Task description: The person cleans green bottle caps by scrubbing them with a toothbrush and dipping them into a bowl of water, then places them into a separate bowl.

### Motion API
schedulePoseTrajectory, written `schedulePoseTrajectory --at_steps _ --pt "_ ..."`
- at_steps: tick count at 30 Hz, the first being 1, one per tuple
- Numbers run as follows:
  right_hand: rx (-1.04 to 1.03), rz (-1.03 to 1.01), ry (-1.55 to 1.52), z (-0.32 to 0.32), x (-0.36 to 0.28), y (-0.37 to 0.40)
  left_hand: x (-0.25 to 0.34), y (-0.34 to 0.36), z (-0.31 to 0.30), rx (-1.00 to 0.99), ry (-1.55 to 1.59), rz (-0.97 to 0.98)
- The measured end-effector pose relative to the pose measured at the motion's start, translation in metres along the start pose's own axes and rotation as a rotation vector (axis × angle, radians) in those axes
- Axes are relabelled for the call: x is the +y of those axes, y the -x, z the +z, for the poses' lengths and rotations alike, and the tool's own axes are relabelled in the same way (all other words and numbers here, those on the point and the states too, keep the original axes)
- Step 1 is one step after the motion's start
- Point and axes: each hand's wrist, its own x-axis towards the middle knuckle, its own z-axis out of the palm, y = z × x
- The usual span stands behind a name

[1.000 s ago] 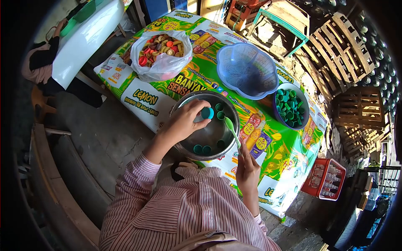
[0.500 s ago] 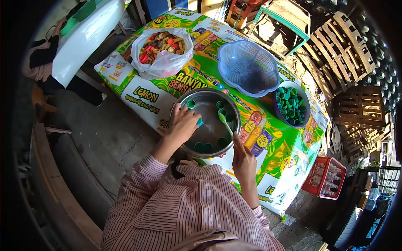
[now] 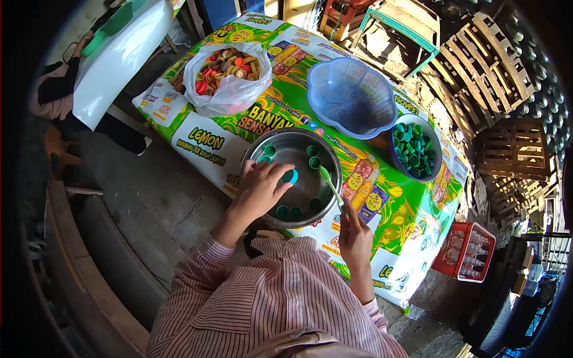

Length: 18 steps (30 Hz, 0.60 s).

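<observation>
My left hand [image 3: 261, 190] is over the metal basin [image 3: 336, 200], its thumb and fingers closed on a teal bottle cap [image 3: 290, 176]. In my right hand [image 3: 356, 236] I grip the handle of a light green spoon [image 3: 332, 187], whose bowl hangs over the basin's right side. Several dark green caps stand inside the basin near its wall, among them a pair at the upper right [image 3: 313, 156] and a row at the bottom [image 3: 289, 212]. Part of the basin floor is hidden behind my left hand.
A white plastic bag [image 3: 230, 98] of red, yellow and brown caps sits at the table's back left. Behind the basin is a blue plastic basket [image 3: 352, 98]; to its right, a bowl [image 3: 395, 158] full of green caps. A red crate [image 3: 465, 253] stands beside the table.
My left hand has shifted slightly down and turned, bringing the teal cap a little to the right. My right hand and the spoon have moved right and down, away from the caps.
</observation>
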Motion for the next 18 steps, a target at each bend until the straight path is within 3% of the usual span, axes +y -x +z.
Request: schedulePoseTrajectory --at_steps 4,5,6,8,9,10,12,16,18 --pt "0.053 -0.004 -0.126 0.003 0.003 -0.004 0.001 -0.004 0.002 0.057 0.234 0.043" --pt "-0.026 0.071 -0.165 0.01 0.006 -0.005 -0.013 0.004 0.015 -0.131 -0.094 0.044" --pt "-0.094 0.067 -0.079 0.016 0.009 -0.009 -0.009 0.006 0.015 -0.13 -0.092 0.042" --pt "-0.115 0.158 -0.209 0.012 0.007 -0.01 -0.005 -0.001 0.014 -0.214 0.905 -0.352" --pt "-0.028 0.183 -0.394 0.013 0.003 -0.011 -0.006 -0.002 0.015 -0.22 1.212 -0.347" --pt "-0.025 0.18 -0.392 0.012 0.0 -0.013 -0.006 0.001 0.015 -0.219 1.213 -0.342" --pt "-0.036 0.337 -0.628 0.004 -0.013 -0.021 -0.003 0.001 0.008 -0.388 1.785 -0.252" --pt "0.026 0.09 -0.663 -0.003 -0.04 -0.036 0.015 -0.003 -0.006 -0.383 1.658 -0.157" --pt "0.005 0.063 -0.674 0.003 -0.043 -0.042 0.013 -0.003 -0.001 -0.365 1.663 -0.164"
